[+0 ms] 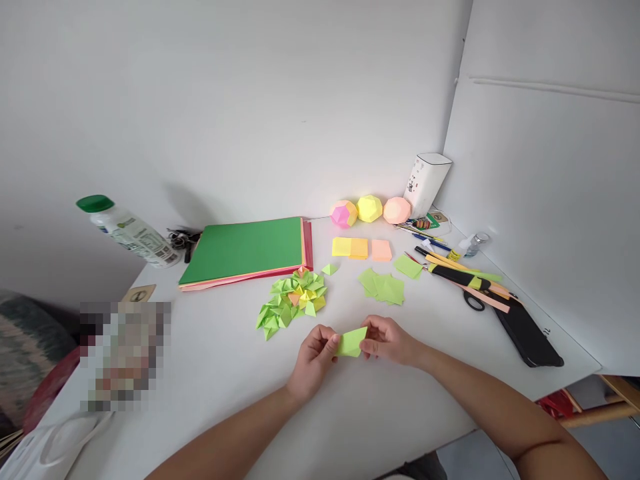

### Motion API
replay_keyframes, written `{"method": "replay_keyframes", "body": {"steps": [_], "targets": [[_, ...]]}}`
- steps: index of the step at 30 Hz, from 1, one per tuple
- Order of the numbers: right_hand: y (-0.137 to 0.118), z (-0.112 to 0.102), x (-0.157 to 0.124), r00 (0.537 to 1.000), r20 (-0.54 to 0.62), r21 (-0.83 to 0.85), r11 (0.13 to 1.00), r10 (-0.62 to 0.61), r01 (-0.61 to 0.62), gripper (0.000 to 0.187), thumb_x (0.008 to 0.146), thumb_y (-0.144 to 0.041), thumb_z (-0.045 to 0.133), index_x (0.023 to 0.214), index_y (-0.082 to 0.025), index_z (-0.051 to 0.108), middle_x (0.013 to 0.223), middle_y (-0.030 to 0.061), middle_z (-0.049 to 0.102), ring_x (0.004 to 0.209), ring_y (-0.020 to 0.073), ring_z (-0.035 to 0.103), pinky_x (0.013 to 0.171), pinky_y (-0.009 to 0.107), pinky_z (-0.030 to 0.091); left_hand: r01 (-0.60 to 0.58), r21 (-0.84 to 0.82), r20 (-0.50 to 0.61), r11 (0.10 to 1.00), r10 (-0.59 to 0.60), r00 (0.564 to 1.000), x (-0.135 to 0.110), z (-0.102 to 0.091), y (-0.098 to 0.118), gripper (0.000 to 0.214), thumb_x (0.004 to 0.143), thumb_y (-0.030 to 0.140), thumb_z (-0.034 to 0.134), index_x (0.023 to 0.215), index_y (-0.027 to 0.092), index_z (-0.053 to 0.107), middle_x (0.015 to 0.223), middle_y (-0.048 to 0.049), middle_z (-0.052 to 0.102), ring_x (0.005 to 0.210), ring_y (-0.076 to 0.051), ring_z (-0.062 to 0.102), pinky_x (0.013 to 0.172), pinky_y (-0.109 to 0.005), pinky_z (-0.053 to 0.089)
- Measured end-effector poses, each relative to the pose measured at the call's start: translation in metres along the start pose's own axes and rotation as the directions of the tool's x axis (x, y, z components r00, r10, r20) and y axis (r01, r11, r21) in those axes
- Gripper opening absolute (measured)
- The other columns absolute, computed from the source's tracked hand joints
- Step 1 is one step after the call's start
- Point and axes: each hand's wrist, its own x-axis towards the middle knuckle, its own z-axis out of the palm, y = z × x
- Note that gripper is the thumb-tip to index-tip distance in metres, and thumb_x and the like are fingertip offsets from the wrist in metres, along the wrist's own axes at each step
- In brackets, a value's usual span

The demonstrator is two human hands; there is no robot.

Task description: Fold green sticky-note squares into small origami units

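A light green sheet of paper, seemingly folded, is held above the table between my two hands. My left hand pinches its left end with the thumb on top. At the right end, the thumb and fingers of my right hand grip it. Just beyond my left hand lies a heap of folded paper pieces, mostly green with some yellow and orange. Loose green paper squares are spread beyond my right hand, with a small green stack near them.
Coloured paper sheets are stacked at the back left, near a white bottle. Yellow-orange and pink note pads sit mid-table before three paper balls. A cutter, scissors and black phone lie right.
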Motion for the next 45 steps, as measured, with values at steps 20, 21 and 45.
{"method": "replay_keyframes", "body": {"steps": [20,21,45], "targets": [[0.005,0.008,0.002,0.994,-0.036,-0.076,0.992,-0.108,0.105,0.027,0.073,-0.040,0.067,0.074,-0.015,0.055,0.064,-0.0027,0.049,0.058,0.0097,0.043,0.055,0.023,0.036,-0.114,0.115,0.302,0.987,0.075,0.950,-0.005,-0.001,0.001,0.030,0.082,0.040,0.054,0.105,0.021,0.046,0.097,-0.0068,0.053,0.079,-0.016,0.048,0.073,-0.029,0.041],[0.005,0.009,0.002,0.994,-0.029,-0.068,0.992,-0.109,0.107,0.026,0.074,-0.039,0.066,0.076,-0.015,0.056,0.066,-0.0021,0.050,0.059,0.0099,0.044,0.056,0.023,0.036,-0.135,0.119,0.318,0.984,0.091,0.944,-0.005,-0.001,0.000,0.030,0.083,0.038,0.054,0.107,0.022,0.046,0.098,-0.0072,0.053,0.081,-0.016,0.048,0.074,-0.030,0.041],[0.009,-0.002,0.004,0.996,0.080,-0.129,0.990,-0.041,0.051,0.030,0.077,-0.044,0.061,0.070,-0.015,0.056,0.069,-0.0023,0.044,0.056,0.0084,0.038,0.051,0.022,0.032,-0.342,0.189,0.293,0.920,0.280,0.914,-0.004,-0.005,-0.006,0.030,0.087,0.024,0.049,0.115,0.026,0.056,0.088,-0.0054,0.053,0.078,-0.017,0.052,0.070,-0.029,0.043]]}}
